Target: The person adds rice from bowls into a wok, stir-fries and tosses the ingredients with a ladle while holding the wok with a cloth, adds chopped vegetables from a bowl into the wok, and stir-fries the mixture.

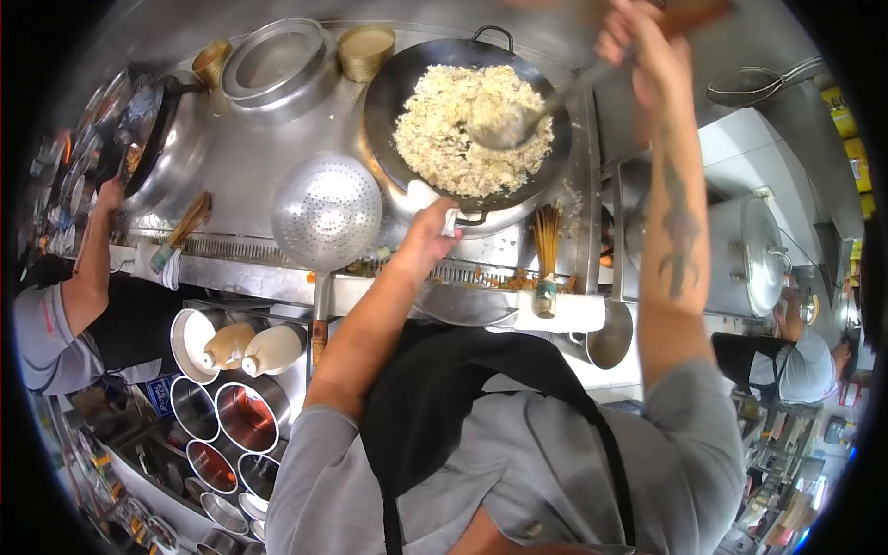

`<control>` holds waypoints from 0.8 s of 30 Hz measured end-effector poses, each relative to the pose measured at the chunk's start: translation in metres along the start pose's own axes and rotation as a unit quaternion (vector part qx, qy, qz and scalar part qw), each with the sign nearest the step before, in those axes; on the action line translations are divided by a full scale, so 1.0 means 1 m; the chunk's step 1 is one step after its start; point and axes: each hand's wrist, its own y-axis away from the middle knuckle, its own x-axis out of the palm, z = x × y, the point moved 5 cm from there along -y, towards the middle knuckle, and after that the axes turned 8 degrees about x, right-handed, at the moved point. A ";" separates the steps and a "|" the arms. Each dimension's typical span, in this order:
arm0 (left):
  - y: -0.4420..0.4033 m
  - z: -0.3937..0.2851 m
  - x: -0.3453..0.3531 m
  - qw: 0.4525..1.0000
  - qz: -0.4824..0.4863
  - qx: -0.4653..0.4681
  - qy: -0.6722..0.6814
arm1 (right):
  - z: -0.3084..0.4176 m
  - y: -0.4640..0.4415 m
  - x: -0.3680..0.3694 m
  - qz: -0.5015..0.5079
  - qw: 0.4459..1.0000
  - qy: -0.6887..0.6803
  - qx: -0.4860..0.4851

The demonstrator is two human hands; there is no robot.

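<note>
A strainer (326, 213) lies on the worktop (217, 166). Rightward, the left hand (431, 239) has its fingers clamped on a white cloth (423, 195) at the near edge of the wok (381, 129), which holds rice (444, 111). A ladle (504, 128) sits in the rice, above a brush (547, 245). Farthest right, the blurred right hand (640, 39) has fingers closed around the ladle's handle.

Wok (381, 139) near tabletop's (227, 185) right edge, food (435, 116) inside; strainer (326, 208) left, over front edge; 2 tins (367, 57) flank pot (277, 69), back edge.
</note>
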 end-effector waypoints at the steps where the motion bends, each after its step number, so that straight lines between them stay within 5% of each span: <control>1: -0.003 -0.002 0.002 1.000 0.004 0.001 -0.005 | -0.007 0.025 -0.005 -0.079 0.995 -0.057 -0.020; 2: -0.007 -0.002 0.001 1.000 0.006 0.000 -0.010 | -0.033 0.046 -0.006 -0.156 0.980 -0.114 -0.039; 4: -0.005 0.003 -0.004 1.000 0.004 -0.006 -0.020 | -0.089 0.036 -0.007 -0.132 0.979 -0.147 0.048; 7: -0.001 -0.002 0.000 1.000 0.017 -0.006 -0.009 | -0.045 0.019 -0.024 -0.131 0.985 -0.034 0.112; 10: -0.013 0.000 -0.006 1.000 0.020 -0.005 -0.012 | -0.024 0.063 -0.018 -0.164 0.979 -0.118 -0.025; 12: 0.014 0.005 -0.002 0.999 0.035 0.020 -0.017 | -0.094 0.060 0.005 -0.181 0.973 -0.142 0.024; 14: 0.060 0.000 0.024 0.999 0.028 0.028 -0.001 | -0.122 0.006 -0.025 -0.167 0.971 -0.007 0.170; 18: 0.168 0.001 0.047 0.999 0.021 -0.033 0.021 | 0.019 -0.002 -0.042 -0.234 0.953 -0.190 0.010; 19: 0.173 -0.005 0.048 0.998 -0.061 -0.021 0.007 | 0.023 -0.016 -0.053 -0.195 0.961 -0.193 -0.029; 20: 0.150 -0.007 0.044 0.999 -0.033 -0.017 0.023 | 0.010 -0.017 -0.045 -0.232 0.964 -0.128 -0.016; 21: 0.124 -0.015 0.038 0.981 0.102 0.129 -0.102 | -0.012 -0.016 -0.029 -0.271 0.961 -0.062 -0.007; 22: 0.098 -0.004 0.020 0.980 0.104 0.134 -0.106 | -0.025 -0.010 -0.013 -0.310 0.951 0.007 0.003; 24: 0.057 0.056 -0.049 0.998 0.026 0.034 -0.038 | -0.023 0.017 0.023 -0.307 0.949 -0.068 -0.035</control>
